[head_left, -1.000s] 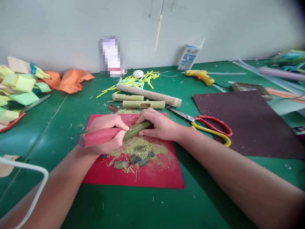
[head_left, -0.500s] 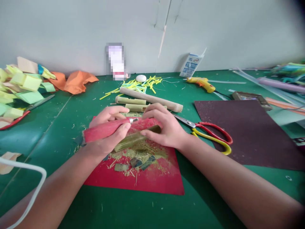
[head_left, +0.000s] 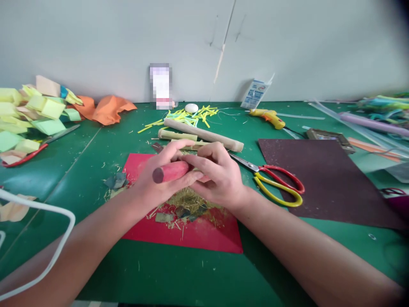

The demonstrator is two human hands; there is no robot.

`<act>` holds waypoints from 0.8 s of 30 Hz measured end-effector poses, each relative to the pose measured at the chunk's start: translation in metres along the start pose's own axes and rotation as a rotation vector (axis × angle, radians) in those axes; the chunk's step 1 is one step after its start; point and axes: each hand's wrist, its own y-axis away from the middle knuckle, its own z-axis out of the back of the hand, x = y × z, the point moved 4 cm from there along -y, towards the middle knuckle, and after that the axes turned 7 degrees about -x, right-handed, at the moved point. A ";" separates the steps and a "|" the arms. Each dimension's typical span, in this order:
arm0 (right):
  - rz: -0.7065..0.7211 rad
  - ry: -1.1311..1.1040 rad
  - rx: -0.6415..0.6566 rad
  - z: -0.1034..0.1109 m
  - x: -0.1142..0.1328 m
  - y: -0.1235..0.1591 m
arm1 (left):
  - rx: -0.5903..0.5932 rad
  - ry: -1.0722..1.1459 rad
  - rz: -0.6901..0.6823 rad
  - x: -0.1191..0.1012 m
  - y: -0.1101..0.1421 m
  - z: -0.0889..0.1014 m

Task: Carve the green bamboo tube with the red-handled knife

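Note:
My left hand (head_left: 153,183) is closed round the red handle of a carving knife (head_left: 169,172), whose butt end points toward me; the blade is hidden. My right hand (head_left: 219,177) curls against it from the right, fingers wrapped over the green bamboo piece, which is now hidden between the two hands. Both hands hover over a red mat (head_left: 201,236) on the green table. A heap of bamboo shavings and chips (head_left: 188,202) lies on the mat just below the hands.
Two cut bamboo sticks (head_left: 177,135) and a wooden dowel (head_left: 207,135) lie behind the mat. To the right are red-and-yellow scissors (head_left: 277,181), a dark brown sheet (head_left: 329,179) and a yellow glue gun (head_left: 266,115). Folded paper pieces (head_left: 35,115) pile up at the left. A white cable (head_left: 47,238) runs near my left arm.
Both hands have lifted and drawn together. The knife has swung so its handle end faces me, and the bamboo piece, visible before, is now covered by the hands.

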 end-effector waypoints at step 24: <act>-1.081 -0.676 -0.111 -0.004 -0.054 0.005 | 0.344 -0.517 -0.120 0.028 0.006 0.017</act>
